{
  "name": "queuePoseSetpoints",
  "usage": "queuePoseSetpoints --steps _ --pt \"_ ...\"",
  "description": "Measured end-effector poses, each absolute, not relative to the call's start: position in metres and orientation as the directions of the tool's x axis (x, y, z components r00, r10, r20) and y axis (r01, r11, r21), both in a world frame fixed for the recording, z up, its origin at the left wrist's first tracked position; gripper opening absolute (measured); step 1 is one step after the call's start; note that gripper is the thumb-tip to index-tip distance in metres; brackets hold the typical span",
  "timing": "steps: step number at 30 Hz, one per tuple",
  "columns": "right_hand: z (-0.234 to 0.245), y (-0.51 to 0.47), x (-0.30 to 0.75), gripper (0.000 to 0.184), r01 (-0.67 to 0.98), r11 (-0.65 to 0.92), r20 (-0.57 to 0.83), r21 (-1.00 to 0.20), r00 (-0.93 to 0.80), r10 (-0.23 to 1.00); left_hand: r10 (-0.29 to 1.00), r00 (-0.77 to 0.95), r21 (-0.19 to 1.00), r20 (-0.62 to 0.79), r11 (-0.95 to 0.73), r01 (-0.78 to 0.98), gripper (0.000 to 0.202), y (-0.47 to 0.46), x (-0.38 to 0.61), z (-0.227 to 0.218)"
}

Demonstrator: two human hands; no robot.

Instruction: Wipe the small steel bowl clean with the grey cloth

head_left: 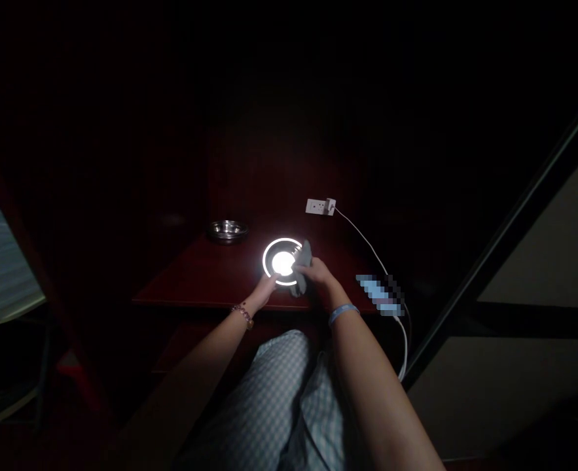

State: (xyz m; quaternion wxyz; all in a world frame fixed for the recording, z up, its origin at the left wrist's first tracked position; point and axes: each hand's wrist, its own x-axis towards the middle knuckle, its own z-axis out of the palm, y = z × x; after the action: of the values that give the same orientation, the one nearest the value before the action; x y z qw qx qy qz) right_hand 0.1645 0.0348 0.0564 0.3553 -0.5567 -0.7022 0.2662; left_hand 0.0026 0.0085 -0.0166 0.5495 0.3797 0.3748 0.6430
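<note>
A shallow steel bowl [271,259] is held up over the front of the dark red shelf, its centre and rim glaring white with reflected light. My left hand [264,290] grips the bowl's lower left rim, fingers closed with the thumb on the near side. On the opposite side, my right hand [319,270] is closed on a grey cloth [302,278], which lies against the bowl's right edge and hangs below it. Part of the bowl's right side is hidden by the cloth.
Further back on the left of the red shelf [180,281] sits other steel dishware [227,231]. A white socket [317,207] on the back wall holds a charger, whose white cable [367,243] runs to a blurred phone [379,294] at the right. Surroundings are very dark.
</note>
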Motion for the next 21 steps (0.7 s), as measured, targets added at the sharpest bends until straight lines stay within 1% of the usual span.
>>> queuePoseSetpoints --steps 1,3,4,6,7,10,12,15,17,21 --pt "0.061 0.031 0.167 0.020 0.661 0.217 0.212 -0.719 -0.089 0.973 0.993 -0.104 0.897 0.052 -0.092 -0.431 0.026 0.010 0.002 -0.018" --pt "0.070 0.022 0.175 0.028 0.780 0.127 0.249 -0.613 0.038 0.968 0.995 -0.102 0.891 0.002 -0.048 -0.452 0.027 0.011 -0.001 -0.018" --pt "0.075 0.017 0.179 0.031 0.822 0.089 0.287 -0.563 0.094 0.953 0.994 -0.111 0.883 -0.019 -0.035 -0.469 0.028 0.011 -0.002 -0.018" --pt "0.082 0.008 0.187 0.035 0.875 0.047 0.370 -0.482 0.155 0.916 0.990 -0.133 0.858 -0.040 -0.034 -0.513 0.031 0.010 -0.003 -0.016" --pt "0.085 0.005 0.189 0.036 0.886 0.057 0.411 -0.460 0.156 0.898 0.991 -0.127 0.843 -0.034 -0.040 -0.537 0.034 0.009 -0.004 -0.015" --pt "0.091 -0.001 0.192 0.035 0.902 0.146 0.546 -0.406 0.112 0.830 0.988 -0.129 0.826 -0.086 -0.002 -0.563 0.038 0.007 -0.003 -0.009" --pt "0.093 -0.004 0.189 0.031 0.908 0.183 0.595 -0.376 0.086 0.799 0.984 -0.133 0.823 -0.115 0.019 -0.567 0.039 0.005 -0.001 -0.006" --pt "0.096 -0.010 0.178 0.026 0.917 0.247 0.595 -0.314 -0.013 0.803 0.986 -0.121 0.824 -0.114 0.026 -0.567 0.042 0.001 0.000 -0.002" --pt "0.099 -0.016 0.169 0.027 0.912 0.304 0.584 -0.275 -0.093 0.807 0.988 -0.106 0.825 -0.108 0.030 -0.565 0.045 -0.002 0.001 0.000" --pt "0.100 -0.022 0.151 0.035 0.867 0.408 0.594 -0.287 -0.173 0.785 0.993 -0.093 0.820 -0.071 0.005 -0.572 0.053 -0.004 0.002 0.001"
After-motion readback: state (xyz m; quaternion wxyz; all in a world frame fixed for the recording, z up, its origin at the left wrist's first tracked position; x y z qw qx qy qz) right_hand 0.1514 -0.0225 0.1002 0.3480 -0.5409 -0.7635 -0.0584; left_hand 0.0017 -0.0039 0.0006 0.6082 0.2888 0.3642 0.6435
